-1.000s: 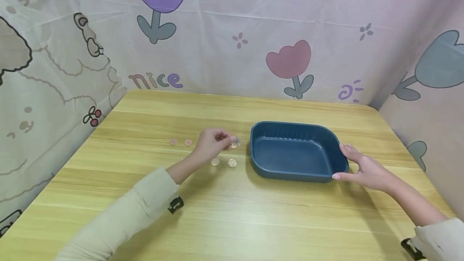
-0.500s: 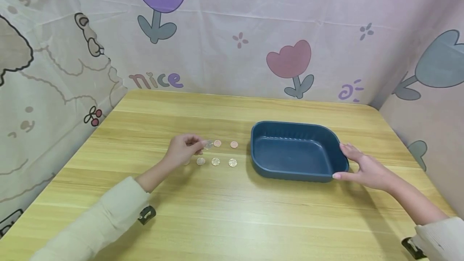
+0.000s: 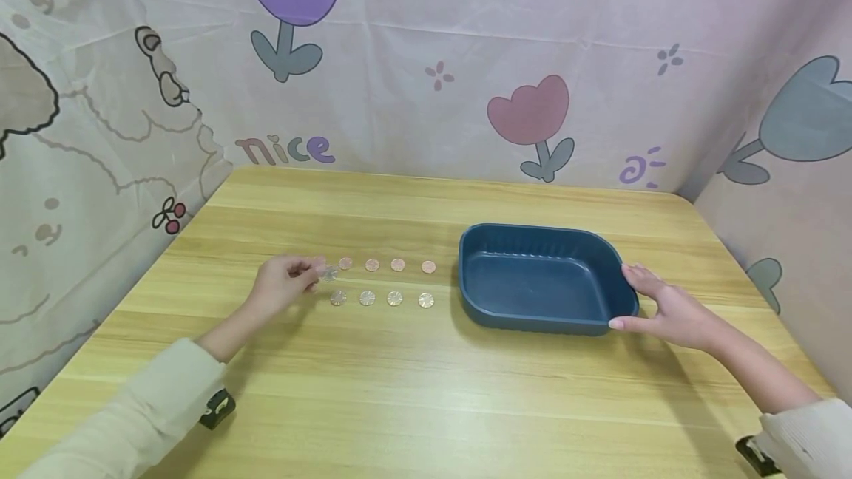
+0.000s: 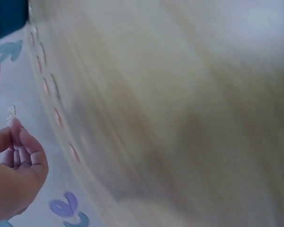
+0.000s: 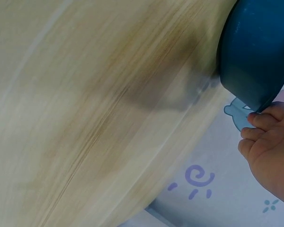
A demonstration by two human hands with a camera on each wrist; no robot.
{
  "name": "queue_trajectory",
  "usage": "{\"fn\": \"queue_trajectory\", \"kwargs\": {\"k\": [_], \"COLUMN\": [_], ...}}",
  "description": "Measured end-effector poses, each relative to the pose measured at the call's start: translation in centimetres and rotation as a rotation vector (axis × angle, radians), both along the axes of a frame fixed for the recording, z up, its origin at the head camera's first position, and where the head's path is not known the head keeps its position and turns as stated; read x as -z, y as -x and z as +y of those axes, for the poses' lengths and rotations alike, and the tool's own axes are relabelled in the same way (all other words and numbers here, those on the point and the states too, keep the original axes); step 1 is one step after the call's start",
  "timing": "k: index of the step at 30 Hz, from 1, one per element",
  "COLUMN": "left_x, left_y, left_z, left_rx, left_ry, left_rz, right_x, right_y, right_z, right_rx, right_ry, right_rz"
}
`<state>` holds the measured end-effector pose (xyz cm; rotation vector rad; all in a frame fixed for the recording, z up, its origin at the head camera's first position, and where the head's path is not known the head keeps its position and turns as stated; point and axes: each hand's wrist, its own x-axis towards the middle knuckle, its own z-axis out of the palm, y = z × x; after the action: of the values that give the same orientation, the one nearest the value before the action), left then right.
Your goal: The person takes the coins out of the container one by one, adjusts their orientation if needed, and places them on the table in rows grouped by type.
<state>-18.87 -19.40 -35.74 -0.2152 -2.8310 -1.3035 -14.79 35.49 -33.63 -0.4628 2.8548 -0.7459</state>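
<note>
My left hand (image 3: 285,285) pinches a clear, patterned, coin-like disc (image 3: 330,273) between thumb and fingertips, at the left end of a row of copper-coloured coins (image 3: 371,265). The same see-through disc (image 4: 11,113) stands on edge above the fingertips in the left wrist view. Nearer to me, a second row of pale gold and silvery coins (image 3: 367,298) runs parallel to the copper ones. To the right of both rows stands a dark blue plastic basin (image 3: 532,316). My right hand (image 3: 672,314) grips its right end, thumb at the near corner and fingers over the rim.
Everything lies on a light wood-grain table (image 3: 426,398). A printed cloth (image 3: 399,58) with tulips and cartoon shapes hangs along the back and both sides. Dark straps (image 3: 217,409) show under the sleeves.
My left hand has travelled left along the copper row with the clear disc, from beside the basin to the row's far end, uncovering coins. The right hand and basin have stayed put.
</note>
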Motion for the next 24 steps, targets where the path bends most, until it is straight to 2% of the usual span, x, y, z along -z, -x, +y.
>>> {"fn": "queue_trajectory", "kwargs": {"k": [5,10,14,19,24], "left_x": [0.4,0.7,0.6,0.4,0.4], "left_y": [-0.1,-0.3,-0.2,-0.1,-0.3], "left_z": [-1.4,-2.0,-2.0,-1.9,-1.9], "left_rx": [-0.022,-0.063,-0.077,-0.034,0.006], "left_ry": [0.085,0.134,0.182,0.216,0.244], "left_rz": [-0.106,-0.214,-0.244,-0.27,-0.227], "right_x": [0.0,0.0,0.0,0.0,0.1], "right_y": [0.0,0.1,0.1,0.1,0.1], "right_z": [-0.1,-0.3,-0.4,-0.4,-0.3], "right_rx": [0.001,0.003,0.004,0.008,0.012], "right_ry": [0.003,-0.003,-0.005,-0.003,-0.005], "right_rz": [-0.002,-0.013,-0.016,-0.018,-0.015]}}
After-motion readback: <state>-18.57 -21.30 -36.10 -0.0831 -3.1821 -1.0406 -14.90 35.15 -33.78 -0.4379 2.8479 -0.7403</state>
